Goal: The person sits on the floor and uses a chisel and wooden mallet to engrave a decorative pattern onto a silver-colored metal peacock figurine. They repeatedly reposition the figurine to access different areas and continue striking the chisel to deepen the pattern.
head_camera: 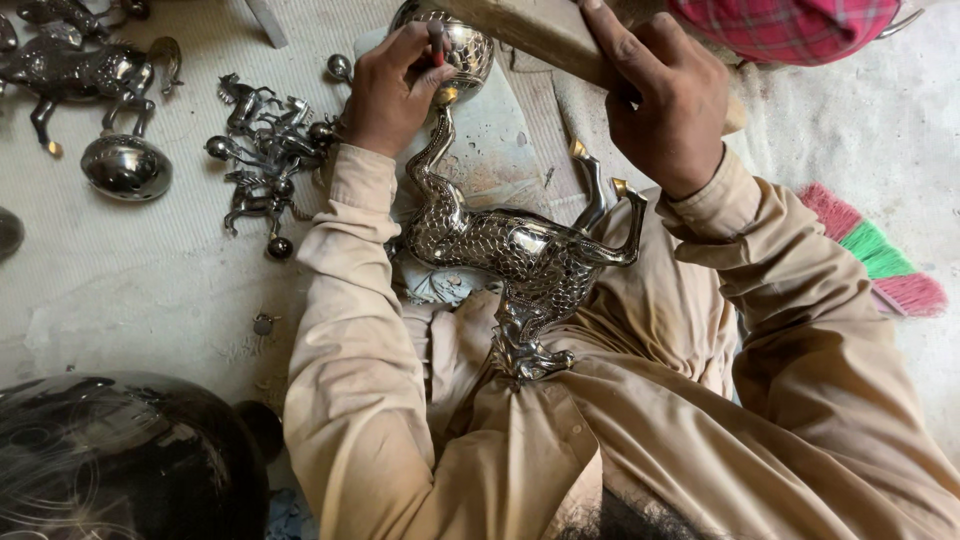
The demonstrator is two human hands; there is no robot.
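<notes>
Down at the far left, on the pale mat (150,270), lie a dark metal horse figure (70,70), a shiny oval metal piece (125,165) and, further right, a heap of small silvery horse figures (262,150); a large black glossy dome (120,460) fills the lower left corner. No packages or labels show. Across the person's lap rests a silver horse figure (520,255) with scaly patterned body, legs pointing up to the right. The left hand (392,90) pinches a small red-tipped tool against the round silver ball (462,45) at the figure's upper end. The right hand (668,100) is curled tight around a wooden handle (540,35). Beyond, a pink and green broom (875,255) lies on the floor.
</notes>
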